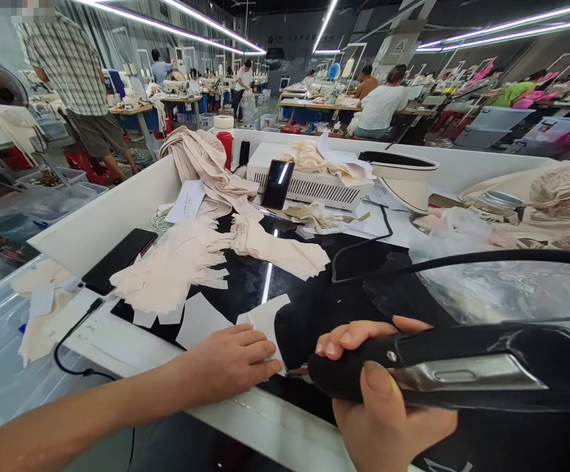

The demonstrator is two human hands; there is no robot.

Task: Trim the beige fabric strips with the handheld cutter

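Observation:
My left hand (238, 360) lies flat, fingers stretched out, on a white cut piece (268, 321) at the table's front edge. A second white piece (202, 321) lies just left of it. My right hand (388, 400) is wrapped round a black corded hand tool (481, 347) with a silver metal plate on its side. The tool's narrow metal tip points left and sits close to my left fingertips, at the edge of the white piece. Beyond my left hand are stacked beige fabric pieces (162, 269) and another beige stack (280, 246) on the black table surface (324, 308).
A black phone (118, 259) lies at the left, and another phone (278, 183) leans on a white vented box (309, 174). Clear plastic bags (466, 275) and a black cable (491, 259) lie at the right. Co-workers sit or stand at sewing tables behind.

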